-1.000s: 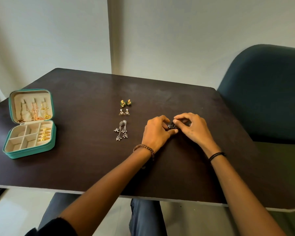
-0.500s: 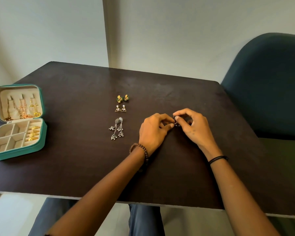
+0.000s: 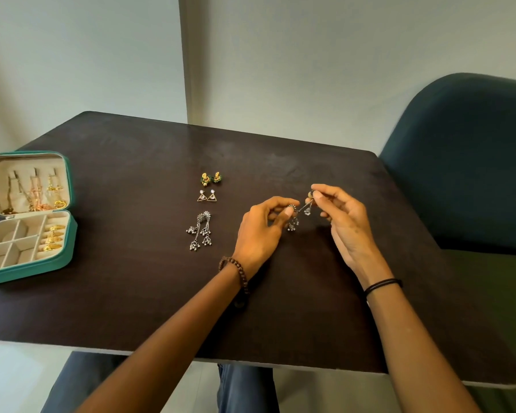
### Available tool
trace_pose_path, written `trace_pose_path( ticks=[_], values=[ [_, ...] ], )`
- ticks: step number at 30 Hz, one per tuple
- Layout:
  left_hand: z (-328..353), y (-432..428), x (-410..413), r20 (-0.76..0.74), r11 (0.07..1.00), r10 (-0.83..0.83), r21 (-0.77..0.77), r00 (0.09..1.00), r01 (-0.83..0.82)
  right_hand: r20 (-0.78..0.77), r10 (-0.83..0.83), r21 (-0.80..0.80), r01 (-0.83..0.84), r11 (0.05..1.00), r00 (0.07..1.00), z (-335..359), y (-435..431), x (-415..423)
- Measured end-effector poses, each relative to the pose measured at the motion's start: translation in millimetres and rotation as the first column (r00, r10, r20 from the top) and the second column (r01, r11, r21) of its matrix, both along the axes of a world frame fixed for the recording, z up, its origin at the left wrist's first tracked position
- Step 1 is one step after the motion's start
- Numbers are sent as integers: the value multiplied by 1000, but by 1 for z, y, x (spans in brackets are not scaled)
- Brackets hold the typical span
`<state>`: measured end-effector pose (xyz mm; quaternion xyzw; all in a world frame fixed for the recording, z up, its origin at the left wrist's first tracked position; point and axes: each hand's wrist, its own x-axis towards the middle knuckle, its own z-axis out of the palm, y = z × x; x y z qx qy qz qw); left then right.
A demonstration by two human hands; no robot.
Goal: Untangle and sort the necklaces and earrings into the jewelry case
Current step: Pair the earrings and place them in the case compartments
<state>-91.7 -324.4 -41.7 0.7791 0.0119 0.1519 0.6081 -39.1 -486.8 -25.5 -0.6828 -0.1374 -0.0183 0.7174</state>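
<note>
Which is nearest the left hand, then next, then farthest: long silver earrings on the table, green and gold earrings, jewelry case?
1. Long silver earrings, just left of the left hand.
2. Green and gold earrings, farther back and left.
3. Jewelry case, far off to the left.

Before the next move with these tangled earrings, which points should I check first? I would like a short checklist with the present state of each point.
1. Left hand pinches one end of the tangled earrings: ok.
2. Right hand pinches the other end: ok.
3. The two earrings are fully separated: cannot tell, the pieces are too small.
4. Jewelry case is open, lid up: ok.
5. Free compartments show in its tray: ok.
6. Long silver pair, nearest the left hand, lies apart from it: ok.
</note>
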Motion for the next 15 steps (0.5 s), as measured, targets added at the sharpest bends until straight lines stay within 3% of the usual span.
trace_pose_path(
  ticks=[5, 15],
  values=[
    [0, 1, 1, -21, 1000, -1, 2, 1000, 1, 9, 49, 105, -50, 993, 999, 1, 2, -2],
    [-1, 1, 2, -4, 1000, -9, -21, 1000, 9, -58, 77, 137, -69, 988, 995, 2, 4, -3]
  ],
)
